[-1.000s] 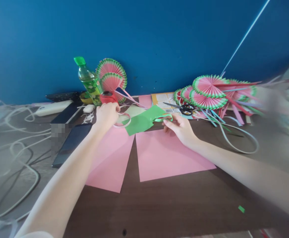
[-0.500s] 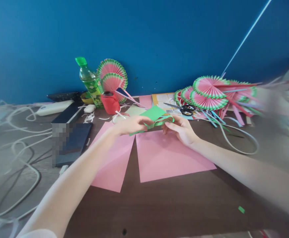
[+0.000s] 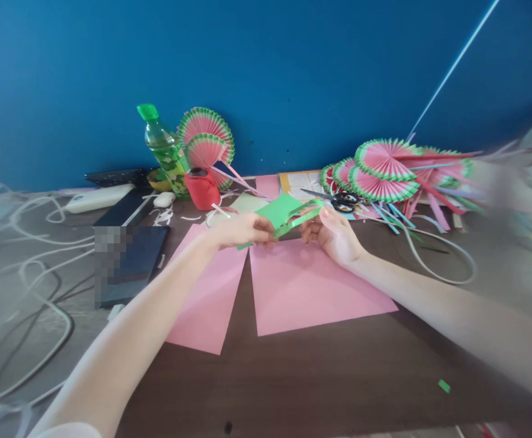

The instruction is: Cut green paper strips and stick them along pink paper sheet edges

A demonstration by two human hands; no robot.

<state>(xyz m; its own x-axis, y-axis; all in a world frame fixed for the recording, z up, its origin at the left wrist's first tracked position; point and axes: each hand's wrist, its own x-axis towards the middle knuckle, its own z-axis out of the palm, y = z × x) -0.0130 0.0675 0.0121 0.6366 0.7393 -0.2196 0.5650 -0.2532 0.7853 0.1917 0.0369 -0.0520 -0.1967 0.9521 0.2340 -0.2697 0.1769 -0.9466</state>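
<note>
Green paper (image 3: 278, 210), part of it in narrow strips that curl on the right, is up above the desk between my hands. My left hand (image 3: 245, 231) pinches the paper at its lower left. My right hand (image 3: 334, 234) has the curled green strips (image 3: 309, 213) between thumb and fingers. Just below lie two pink paper sheets: the larger pink sheet (image 3: 311, 292) under my right hand, the other pink sheet (image 3: 206, 310) partly behind my left forearm.
Scissors (image 3: 338, 199) lie at the back, beside a pile of pink-and-green paper fans (image 3: 386, 161). A green bottle (image 3: 165, 149), a red container (image 3: 202, 190) and another paper fan (image 3: 206, 137) stand back left. White cables (image 3: 65, 304) cover the left; a green scrap (image 3: 444, 385) lies front right.
My right thumb and fingers have shifted up along the green strips, pulling them out to the right. The green sheet has tilted a little; my left hand has barely moved.
</note>
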